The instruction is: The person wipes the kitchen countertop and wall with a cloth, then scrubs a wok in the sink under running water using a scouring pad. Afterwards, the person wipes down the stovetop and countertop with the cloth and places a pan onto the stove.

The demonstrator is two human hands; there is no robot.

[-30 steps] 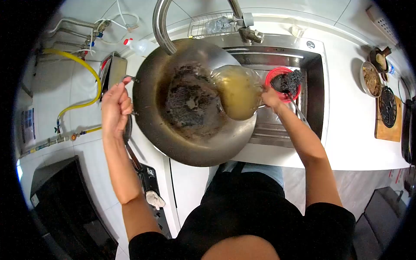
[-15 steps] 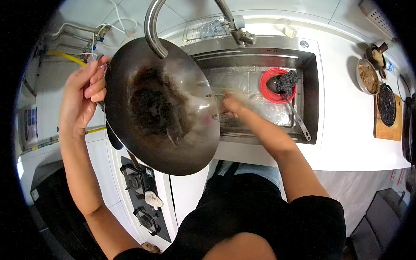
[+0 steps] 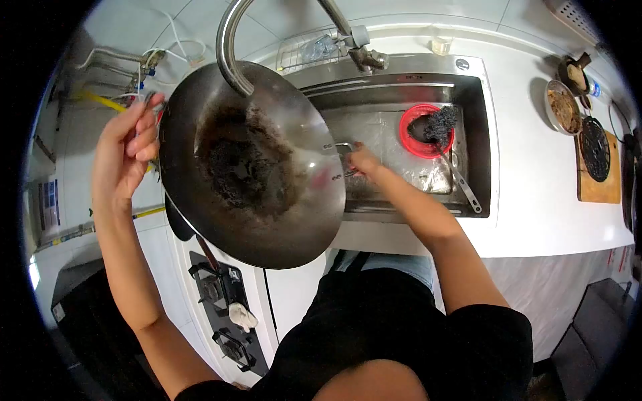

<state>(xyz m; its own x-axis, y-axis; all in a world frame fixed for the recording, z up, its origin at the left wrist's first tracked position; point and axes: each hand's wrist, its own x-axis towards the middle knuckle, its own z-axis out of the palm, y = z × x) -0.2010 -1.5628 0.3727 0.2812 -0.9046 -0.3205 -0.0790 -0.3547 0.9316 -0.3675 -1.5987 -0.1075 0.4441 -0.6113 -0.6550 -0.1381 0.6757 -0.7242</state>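
A large dark wok (image 3: 294,220), with scorched patches inside, is held tilted over the left end of the steel sink (image 3: 484,134). My left hand (image 3: 130,144) is closed on the wok's far-left side, its grip partly hidden by the rim. On the other side, my right hand (image 3: 363,160) grips the wok's metal loop handle (image 3: 348,145). The curved faucet (image 3: 231,50) reaches over the wok's upper rim. Inside the sink stands a red basket (image 3: 403,127) holding a dark scouring pad (image 3: 441,123) and a ladle (image 3: 466,186), whose handle leans out toward the front.
A gas stove (image 3: 231,327) with a white cloth (image 3: 242,317) lies at the lower left. On the right of the counter are a bowl of food (image 3: 563,107), a black round rack (image 3: 594,150) and a wooden board (image 3: 608,187). A wire rack (image 3: 289,57) stands behind the faucet.
The wok's right side has shifted slightly right, and its loop handle now shows clearly. My right hand, blurred before, is sharper. My left hand keeps its hold.
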